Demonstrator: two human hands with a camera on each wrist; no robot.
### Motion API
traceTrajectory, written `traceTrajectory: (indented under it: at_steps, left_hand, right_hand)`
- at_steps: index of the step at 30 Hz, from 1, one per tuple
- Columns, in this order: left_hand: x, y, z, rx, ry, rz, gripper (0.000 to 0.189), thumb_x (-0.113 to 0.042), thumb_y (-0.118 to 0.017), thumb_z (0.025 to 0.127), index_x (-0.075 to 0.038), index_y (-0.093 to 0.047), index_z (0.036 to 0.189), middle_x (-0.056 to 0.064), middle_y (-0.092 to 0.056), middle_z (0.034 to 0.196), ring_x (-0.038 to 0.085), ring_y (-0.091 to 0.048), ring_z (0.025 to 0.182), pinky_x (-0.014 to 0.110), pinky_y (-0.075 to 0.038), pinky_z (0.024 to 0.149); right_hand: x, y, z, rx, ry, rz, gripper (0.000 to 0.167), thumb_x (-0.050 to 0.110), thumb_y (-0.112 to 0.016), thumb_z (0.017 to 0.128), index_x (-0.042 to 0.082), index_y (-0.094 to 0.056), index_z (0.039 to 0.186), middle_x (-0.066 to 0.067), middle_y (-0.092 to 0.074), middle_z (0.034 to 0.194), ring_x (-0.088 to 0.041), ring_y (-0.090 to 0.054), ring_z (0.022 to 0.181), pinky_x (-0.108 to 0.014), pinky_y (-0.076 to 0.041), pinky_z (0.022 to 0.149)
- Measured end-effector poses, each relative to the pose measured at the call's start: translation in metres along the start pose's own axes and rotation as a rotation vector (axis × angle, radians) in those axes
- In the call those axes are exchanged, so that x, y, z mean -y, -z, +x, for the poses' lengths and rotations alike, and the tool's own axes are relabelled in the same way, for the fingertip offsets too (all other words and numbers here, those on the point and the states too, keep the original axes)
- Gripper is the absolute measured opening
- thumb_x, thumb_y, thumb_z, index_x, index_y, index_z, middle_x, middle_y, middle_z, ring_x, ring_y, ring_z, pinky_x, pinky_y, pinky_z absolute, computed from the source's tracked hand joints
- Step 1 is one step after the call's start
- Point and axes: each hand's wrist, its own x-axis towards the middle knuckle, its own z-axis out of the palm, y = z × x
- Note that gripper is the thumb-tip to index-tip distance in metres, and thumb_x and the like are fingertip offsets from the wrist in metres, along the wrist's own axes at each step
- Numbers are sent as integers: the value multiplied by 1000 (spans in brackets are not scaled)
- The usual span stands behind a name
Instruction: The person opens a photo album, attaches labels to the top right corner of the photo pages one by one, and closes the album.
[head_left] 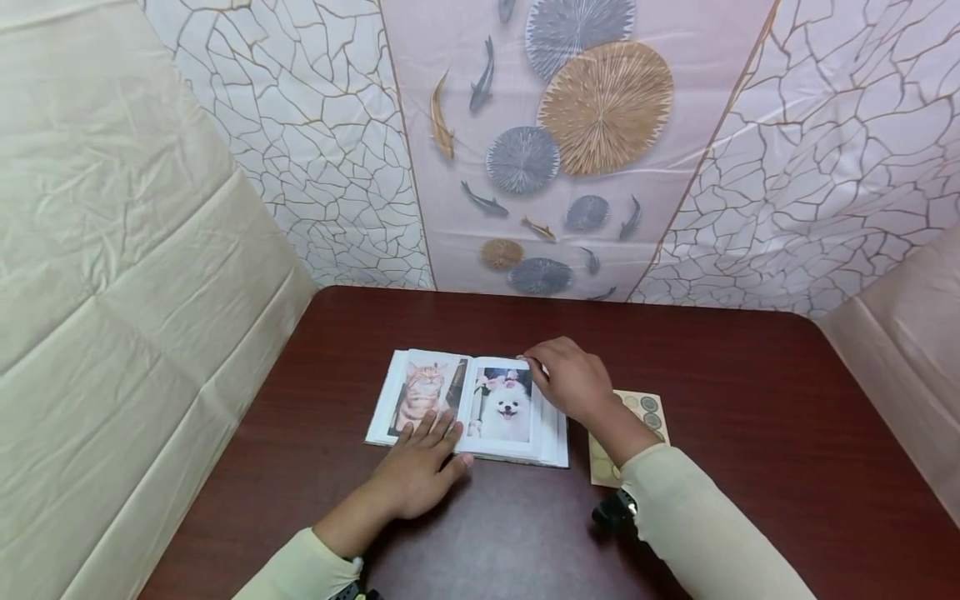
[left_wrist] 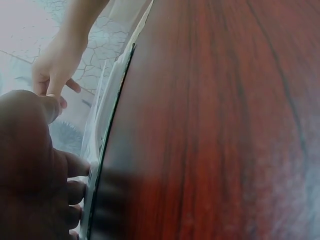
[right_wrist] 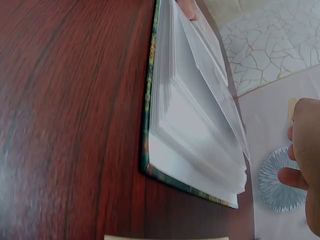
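Observation:
An open photo album (head_left: 551,446) lies on the table, with a cat photo (head_left: 422,392) on its left page and a white dog photo (head_left: 506,408) on its right. My left hand (head_left: 420,471) rests on the lower edge of the left page, fingers spread and extended. Above the right page's upper corner is my right hand (head_left: 570,379), its thumb and fingers bent together. Between them it pinches a small pale piece (right_wrist: 292,107), too small to tell its kind. Some of the album's page edges (right_wrist: 200,135) stand fanned apart in the right wrist view.
A yellowish sheet (head_left: 651,407) with round coin-like pictures lies right of the album, partly hidden under the right forearm. The dark red wooden table (head_left: 787,417) ends at a patterned cloth backdrop (head_left: 450,225). Cream cloth hangs (head_left: 150,292) along the left side.

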Motion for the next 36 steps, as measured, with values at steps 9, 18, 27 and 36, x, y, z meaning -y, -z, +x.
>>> traceTrajectory:
  at_steps: [9,18,27,36]
  left_hand:
    - [-3,3,1,19,22,-17,75,-61,-25,107,-7,-37,158,12,-23,167,35,-12,155,60,-12,121]
    - [-1,2,0,11,16,-26,72,-58,-30,108,-7,-39,157,12,-24,167,36,-14,154,62,-12,121]
    - [-2,4,1,19,22,-32,74,-61,-27,107,-7,-39,158,12,-24,167,35,-13,155,61,-11,121]
    - [1,0,3,7,18,-46,75,-62,-28,107,-7,-41,157,13,-25,166,36,-14,154,62,-11,121]
  right_hand:
    - [12,-11,9,-53,84,-28,15,25,-67,100,18,-78,108,3,-72,114,-18,-65,109,-39,-57,63]
    - [19,-19,16,-87,118,-31,14,23,-68,99,19,-79,108,3,-72,112,-17,-65,105,-36,-56,59]
    - [25,-23,22,-65,129,-36,16,23,-65,101,18,-79,109,2,-71,113,-16,-65,103,-32,-54,57]
    - [26,-31,28,-19,109,-60,19,27,-63,103,20,-78,112,3,-71,115,-15,-65,104,-32,-55,61]
